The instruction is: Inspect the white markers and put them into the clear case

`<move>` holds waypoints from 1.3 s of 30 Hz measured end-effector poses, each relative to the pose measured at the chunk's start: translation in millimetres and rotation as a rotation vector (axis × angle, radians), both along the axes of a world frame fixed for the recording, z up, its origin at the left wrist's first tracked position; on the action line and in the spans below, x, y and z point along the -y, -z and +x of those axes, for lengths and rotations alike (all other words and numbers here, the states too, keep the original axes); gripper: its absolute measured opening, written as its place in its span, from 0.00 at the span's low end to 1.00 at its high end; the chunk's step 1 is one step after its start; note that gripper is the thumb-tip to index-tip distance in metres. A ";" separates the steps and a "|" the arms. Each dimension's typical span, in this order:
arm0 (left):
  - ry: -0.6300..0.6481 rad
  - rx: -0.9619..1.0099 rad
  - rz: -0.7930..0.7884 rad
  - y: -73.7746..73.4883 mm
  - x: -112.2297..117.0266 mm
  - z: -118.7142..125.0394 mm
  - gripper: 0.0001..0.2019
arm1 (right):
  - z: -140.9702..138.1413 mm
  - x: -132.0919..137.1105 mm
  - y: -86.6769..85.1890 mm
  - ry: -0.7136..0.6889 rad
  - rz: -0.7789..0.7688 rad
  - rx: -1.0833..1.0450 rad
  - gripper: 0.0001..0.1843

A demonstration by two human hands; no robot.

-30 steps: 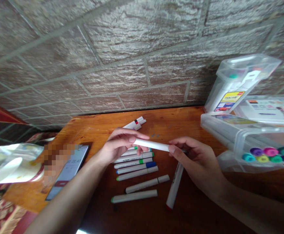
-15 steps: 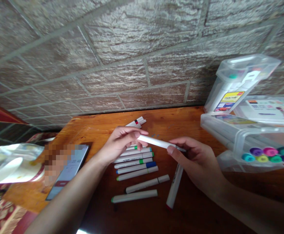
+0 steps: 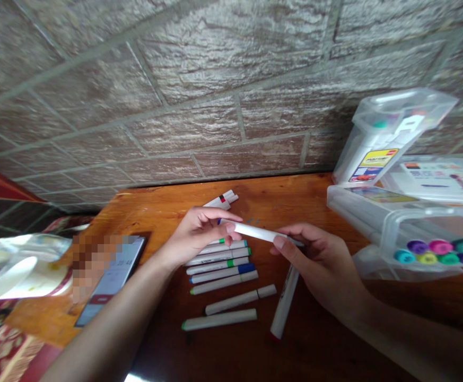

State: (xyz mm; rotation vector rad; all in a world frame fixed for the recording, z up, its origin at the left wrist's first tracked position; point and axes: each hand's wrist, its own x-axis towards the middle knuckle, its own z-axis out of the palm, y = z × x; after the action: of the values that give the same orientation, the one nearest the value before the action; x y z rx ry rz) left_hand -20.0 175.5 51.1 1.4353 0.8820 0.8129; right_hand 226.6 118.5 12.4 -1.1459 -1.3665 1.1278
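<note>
A white marker (image 3: 255, 232) is held level above the table between my two hands. My left hand (image 3: 201, 233) pinches its left part between thumb and fingers, and a blue end pokes out behind them. At the other end, my right hand (image 3: 319, 257) grips it with thumb and index finger; a greyish tip shows past the thumb. Under and in front of my left hand lie several white markers in a column, among them one with a blue cap (image 3: 246, 269) and a green-ended marker (image 3: 219, 319). A red-ended marker (image 3: 285, 305) lies slanted below my right hand.
Clear plastic marker boxes stand at the right: an upright box (image 3: 368, 154) and a lying box (image 3: 390, 233) with coloured marker ends. A phone (image 3: 112, 286) and a paper cup (image 3: 36, 278) are on the left. Behind the wooden table (image 3: 290, 199) rises a stone-patterned wall (image 3: 199, 106).
My left fingers have shifted slightly right along the marker, and its blue end now shows behind them. The marker's right end sits a little deeper in my right hand.
</note>
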 end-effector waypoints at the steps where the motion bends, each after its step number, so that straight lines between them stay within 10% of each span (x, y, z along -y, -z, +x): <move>1: -0.003 -0.006 0.000 -0.8 0.3 0.7 0.11 | 0.1 0.2 -0.1 0.002 -0.002 0.000 0.09; 39: 0.009 -0.146 0.056 -2.1 4.2 4.6 0.08 | -0.5 -0.3 -0.9 -0.002 0.035 0.042 0.07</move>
State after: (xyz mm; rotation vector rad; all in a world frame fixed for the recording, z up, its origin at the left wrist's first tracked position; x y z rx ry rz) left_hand -15.4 171.3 53.1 1.5621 0.9690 0.7374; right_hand 226.1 118.9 13.3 -1.1486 -1.4146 1.0827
